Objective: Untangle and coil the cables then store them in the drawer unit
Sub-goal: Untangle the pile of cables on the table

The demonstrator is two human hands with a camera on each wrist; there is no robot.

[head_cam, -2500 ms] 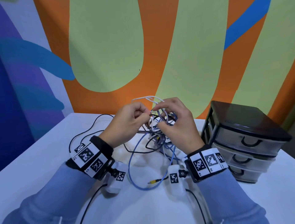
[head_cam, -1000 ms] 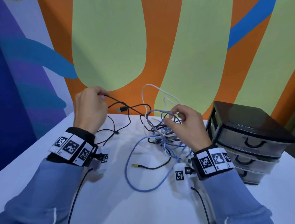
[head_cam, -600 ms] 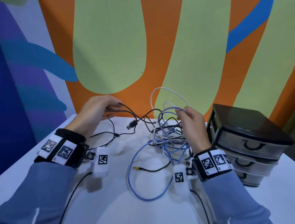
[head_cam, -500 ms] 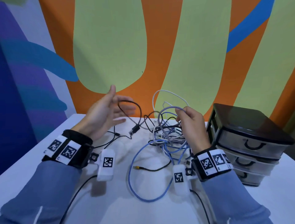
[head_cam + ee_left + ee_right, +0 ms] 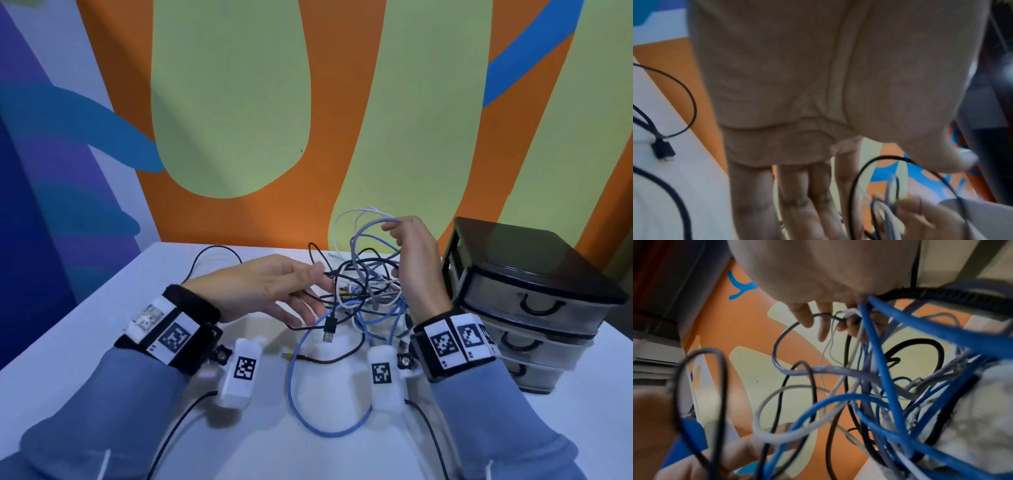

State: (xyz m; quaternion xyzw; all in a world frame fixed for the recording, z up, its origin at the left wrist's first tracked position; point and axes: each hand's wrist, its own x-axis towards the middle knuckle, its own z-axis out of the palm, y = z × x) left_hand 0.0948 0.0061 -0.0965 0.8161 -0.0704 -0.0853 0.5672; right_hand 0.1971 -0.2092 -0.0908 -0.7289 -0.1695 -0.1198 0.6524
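Observation:
A tangle of blue, grey, white and black cables (image 5: pixel 370 284) lies on the white table (image 5: pixel 85 335). My right hand (image 5: pixel 394 233) lifts the top of it, fingers curled round grey and white loops (image 5: pixel 793 369). My left hand (image 5: pixel 313 294) reaches in from the left with straight, spread fingers (image 5: pixel 793 194); a black cable (image 5: pixel 329 274) crosses at its thumb but is not gripped. A black USB plug (image 5: pixel 329 334) dangles below the left fingers. One blue loop (image 5: pixel 308 394) trails toward me on the table. The black drawer unit (image 5: pixel 531 291) stands at the right with its three drawers shut.
A separate black cable (image 5: pixel 212 253) with its plug (image 5: pixel 662 149) lies on the table behind my left wrist. A black lead with a yellow tip (image 5: pixel 287 356) lies between my wrists. The painted wall (image 5: pixel 239 137) rises just behind the table's back edge.
My left hand let go of the black cable it had pulled out to the left, opened, and came down and right to the tangle. The right hand keeps the loops raised.

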